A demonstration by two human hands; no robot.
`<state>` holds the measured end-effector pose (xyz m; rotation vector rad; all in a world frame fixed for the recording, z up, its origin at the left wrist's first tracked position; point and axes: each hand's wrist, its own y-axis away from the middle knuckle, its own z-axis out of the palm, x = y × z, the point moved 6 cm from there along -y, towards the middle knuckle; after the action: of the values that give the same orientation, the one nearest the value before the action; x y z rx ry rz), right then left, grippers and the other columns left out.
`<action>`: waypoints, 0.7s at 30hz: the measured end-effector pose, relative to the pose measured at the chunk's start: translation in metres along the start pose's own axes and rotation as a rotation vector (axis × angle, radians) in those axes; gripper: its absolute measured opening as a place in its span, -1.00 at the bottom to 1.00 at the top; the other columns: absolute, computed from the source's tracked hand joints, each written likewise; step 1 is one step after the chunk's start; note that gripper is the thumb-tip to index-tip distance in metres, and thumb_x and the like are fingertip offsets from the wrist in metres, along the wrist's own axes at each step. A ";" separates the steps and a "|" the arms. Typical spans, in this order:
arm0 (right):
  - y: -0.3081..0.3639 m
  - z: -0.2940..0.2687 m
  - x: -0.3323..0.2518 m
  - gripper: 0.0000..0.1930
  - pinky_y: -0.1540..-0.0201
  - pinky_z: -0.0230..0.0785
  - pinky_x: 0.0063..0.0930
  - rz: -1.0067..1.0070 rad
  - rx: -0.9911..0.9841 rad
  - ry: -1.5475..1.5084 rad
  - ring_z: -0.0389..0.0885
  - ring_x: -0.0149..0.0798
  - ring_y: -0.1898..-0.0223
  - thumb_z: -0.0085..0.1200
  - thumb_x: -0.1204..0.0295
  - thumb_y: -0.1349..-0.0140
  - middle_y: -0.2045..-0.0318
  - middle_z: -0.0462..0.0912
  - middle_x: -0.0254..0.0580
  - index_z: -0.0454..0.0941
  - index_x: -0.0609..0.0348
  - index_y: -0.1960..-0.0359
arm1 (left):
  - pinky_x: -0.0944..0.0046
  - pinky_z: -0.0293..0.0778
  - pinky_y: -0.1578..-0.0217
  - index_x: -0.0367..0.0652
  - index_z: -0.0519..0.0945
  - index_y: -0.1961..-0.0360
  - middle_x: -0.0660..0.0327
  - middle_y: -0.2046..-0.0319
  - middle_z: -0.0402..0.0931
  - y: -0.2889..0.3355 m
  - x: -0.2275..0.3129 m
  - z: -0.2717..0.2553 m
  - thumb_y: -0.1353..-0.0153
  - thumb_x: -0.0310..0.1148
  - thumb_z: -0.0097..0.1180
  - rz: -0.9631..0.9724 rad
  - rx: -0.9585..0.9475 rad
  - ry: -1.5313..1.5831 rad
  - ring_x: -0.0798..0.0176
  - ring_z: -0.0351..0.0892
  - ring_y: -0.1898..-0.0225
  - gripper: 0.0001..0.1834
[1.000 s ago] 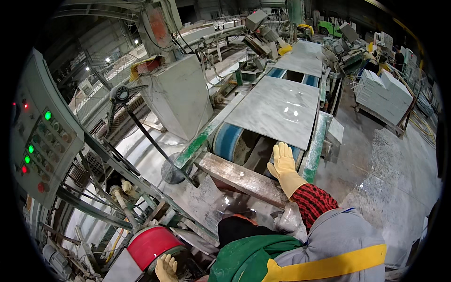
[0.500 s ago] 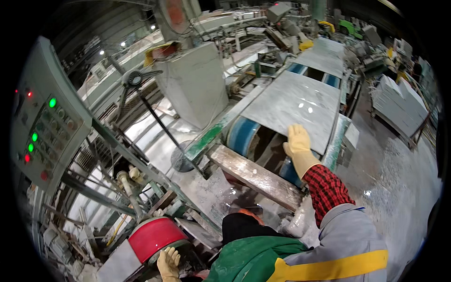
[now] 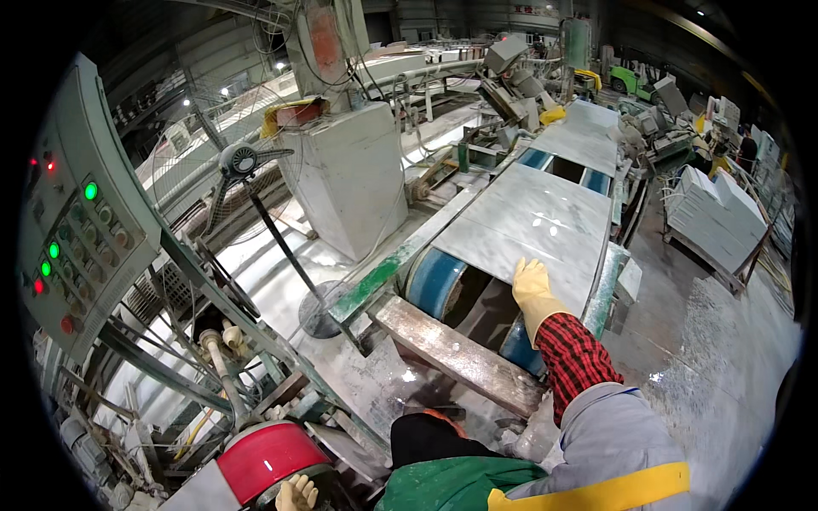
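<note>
A pale grey, wet-looking stone slab (image 3: 520, 213) lies flat across the blue belts (image 3: 434, 283) of a conveyor. My right hand (image 3: 534, 291), in a cream rubber glove, rests on its near edge with the fingers stretched out. At the lower edge of the view, my left hand (image 3: 296, 494) wears a similar glove. Its fingers are loosely bent and apart, with nothing seen in them. Beside it is a red belt-covered roller (image 3: 271, 460), with another grey slab (image 3: 201, 490) reaching its left side.
A wooden beam (image 3: 460, 351) crosses the conveyor's near end. On the left stand a control panel (image 3: 77, 221) with lit buttons and a black fan (image 3: 240, 160) on a pole. A second slab (image 3: 584, 132) lies farther along the belts. Stacked slabs (image 3: 714, 213) stand at right.
The view has shifted, and the scene sits slightly lower and further left. My right hand stays at the slab's near edge. My left hand shows less, lower in the picture.
</note>
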<state>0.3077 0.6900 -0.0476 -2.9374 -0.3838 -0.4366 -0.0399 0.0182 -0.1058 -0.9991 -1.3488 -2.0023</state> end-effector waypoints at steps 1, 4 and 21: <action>0.004 -0.014 0.004 -0.54 -0.07 0.47 -0.06 0.003 0.042 -0.145 0.62 0.19 -0.03 -0.11 0.38 -0.35 -0.07 0.59 0.29 0.38 0.32 -0.24 | -0.03 0.47 -0.17 -0.33 0.47 -0.20 -0.07 -0.19 0.50 0.000 0.001 0.002 -0.45 -0.06 -0.03 -0.004 -0.002 -0.004 -0.08 0.49 -0.19 -0.46; 0.008 -0.051 0.009 -0.68 0.13 0.55 -0.05 -0.190 0.059 -0.233 0.70 0.14 0.18 -0.06 0.42 -0.29 0.19 0.70 0.16 0.49 0.26 -0.04 | -0.02 0.48 -0.18 -0.35 0.46 -0.22 -0.07 -0.18 0.51 -0.001 0.003 0.009 -0.46 -0.10 -0.05 -0.018 -0.010 -0.004 -0.08 0.49 -0.19 -0.46; -0.084 0.027 0.092 -0.29 -0.22 0.37 -0.19 -0.134 -0.196 -1.508 0.55 0.03 -0.20 0.27 0.03 -0.14 -0.17 0.57 0.14 0.48 0.26 -0.24 | -0.05 0.41 -0.24 -0.32 0.43 -0.24 -0.09 -0.22 0.47 -0.005 0.002 0.010 -0.45 -0.06 -0.04 -0.011 -0.090 -0.025 -0.11 0.43 -0.26 -0.44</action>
<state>0.3769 0.7958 -0.0367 -2.7615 -0.6492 1.8776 -0.0420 0.0297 -0.1050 -1.0621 -1.2899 -2.0811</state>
